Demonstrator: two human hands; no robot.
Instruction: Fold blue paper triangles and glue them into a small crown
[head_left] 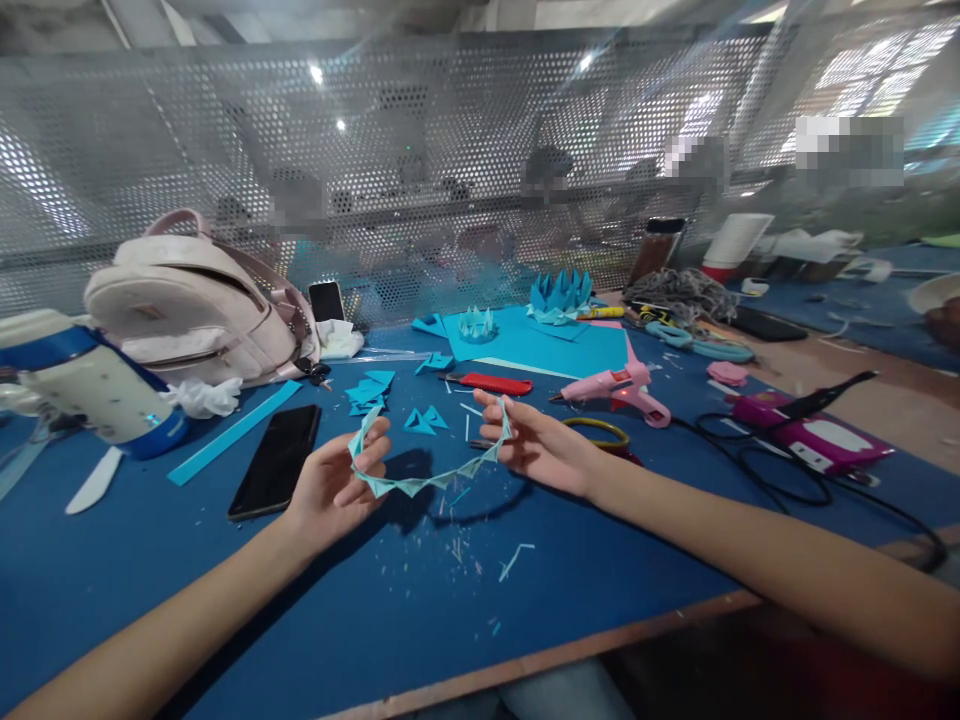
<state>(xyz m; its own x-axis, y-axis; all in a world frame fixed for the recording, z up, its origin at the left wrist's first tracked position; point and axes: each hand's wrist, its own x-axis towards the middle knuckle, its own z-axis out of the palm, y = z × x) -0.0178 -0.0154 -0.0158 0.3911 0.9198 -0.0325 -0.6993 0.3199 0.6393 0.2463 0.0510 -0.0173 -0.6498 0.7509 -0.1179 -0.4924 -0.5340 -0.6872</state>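
Note:
A pale blue-green folded paper chain (442,480) hangs in a curve between my two hands, above the table. One end is pinched by my left hand (341,475), the other by my right hand (536,445). Just beyond the chain lie small blue folded paper triangles (425,420) and a loose pile of blue paper pieces (370,392). Farther back, a small pale paper ring with points (478,325) and a larger blue one (559,298) rest on blue paper sheets (517,348). A red utility knife (495,384) lies behind my right hand.
A pink glue gun (619,388) and yellow-handled scissors (600,432) lie right of centre. Farther right is a purple power strip (814,430) with black cable. On the left are a black phone (276,462), a blue strip (234,432), a bottle (105,385) and a backpack (202,310).

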